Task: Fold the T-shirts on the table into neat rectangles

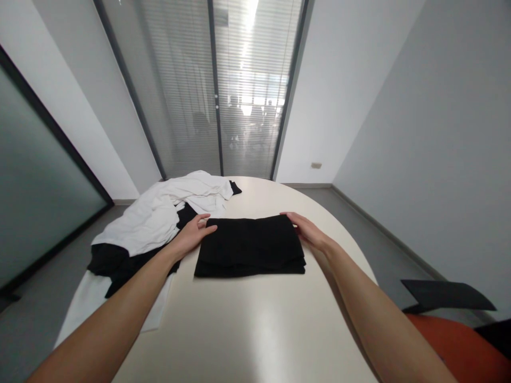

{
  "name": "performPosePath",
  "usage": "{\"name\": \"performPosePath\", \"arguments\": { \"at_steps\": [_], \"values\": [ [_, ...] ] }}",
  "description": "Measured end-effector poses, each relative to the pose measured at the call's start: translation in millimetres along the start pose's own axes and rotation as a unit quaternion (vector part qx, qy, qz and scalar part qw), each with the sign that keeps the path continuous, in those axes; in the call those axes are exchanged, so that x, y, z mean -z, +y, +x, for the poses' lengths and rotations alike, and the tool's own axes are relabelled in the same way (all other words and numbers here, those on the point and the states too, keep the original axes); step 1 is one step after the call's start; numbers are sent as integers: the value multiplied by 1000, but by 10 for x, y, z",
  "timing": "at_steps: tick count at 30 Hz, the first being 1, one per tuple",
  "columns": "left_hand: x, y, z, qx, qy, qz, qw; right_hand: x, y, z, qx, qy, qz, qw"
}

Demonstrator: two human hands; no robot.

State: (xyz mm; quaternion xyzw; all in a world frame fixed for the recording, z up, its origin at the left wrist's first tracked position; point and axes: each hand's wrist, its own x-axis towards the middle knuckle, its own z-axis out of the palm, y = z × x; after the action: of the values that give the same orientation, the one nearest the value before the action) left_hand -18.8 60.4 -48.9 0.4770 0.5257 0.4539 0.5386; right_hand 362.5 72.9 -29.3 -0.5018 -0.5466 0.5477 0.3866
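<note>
A black garment (251, 244), folded into a flat rectangle with several layers along its near edge, lies on the table in front of me. My left hand (194, 234) is at its far left corner, thumb resting on the cloth and the other fingers around the side edge. At the far right corner, my right hand (305, 229) curls its fingers about the edge; its thumb is hard to see. Both hands hold the garment by these corners, with the cloth resting on the tabletop.
A loose heap of white clothing (147, 215) with black clothing (120, 266) under it covers the left of the round pale table (223, 330). An orange chair (455, 346) with a black armrest (447, 294) stands at the right. Beyond the table are walls and a blinds-covered glass partition (179, 80).
</note>
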Motion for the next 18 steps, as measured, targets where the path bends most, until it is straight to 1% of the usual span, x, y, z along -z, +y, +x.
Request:
{"name": "performPosePath", "arguments": {
  "at_steps": [2, 4, 5, 7, 8, 9, 10, 11, 12, 13, 14, 16, 18],
  "values": [
    [0, -7, -9, -25, 19, 53, 998, 32, 27, 0, 42, -14, -48, 998],
    [-17, 28, -57, -72, 37, 125, 989, 58, 63, 4, 77, -22, -95, 992],
    [-30, 62, -101, -113, 43, 172, 978, 67, 77, 3, 92, -19, -120, 988],
    [-54, 157, -233, -212, 35, 265, 940, 68, 74, -19, 129, 7, -182, 975],
    [-63, 211, -314, -258, 14, 305, 917, 59, 51, -45, 159, 28, -215, 963],
    [-69, 264, -399, -292, -23, 336, 895, 41, 12, -83, 194, 49, -245, 949],
    [-75, 313, -481, -311, -79, 359, 876, 15, -43, -132, 231, 61, -268, 933],
    [-79, 355, -555, -323, -133, 379, 857, -21, -111, -193, 265, 58, -285, 920],
    [-84, 388, -616, -333, -172, 396, 838, -64, -186, -261, 293, 39, -294, 909],
    [-90, 413, -663, -342, -199, 411, 821, -113, -263, -333, 307, -2, -299, 903],
    [-96, 429, -694, -351, -211, 422, 809, -163, -335, -405, 312, -51, -305, 899],
    [-112, 442, -717, -367, -212, 435, 795, -257, -441, -530, 296, -136, -329, 886],
    [-127, 442, -711, -377, -214, 440, 786, -318, -483, -609, 265, -192, -367, 871]
  ]
}}
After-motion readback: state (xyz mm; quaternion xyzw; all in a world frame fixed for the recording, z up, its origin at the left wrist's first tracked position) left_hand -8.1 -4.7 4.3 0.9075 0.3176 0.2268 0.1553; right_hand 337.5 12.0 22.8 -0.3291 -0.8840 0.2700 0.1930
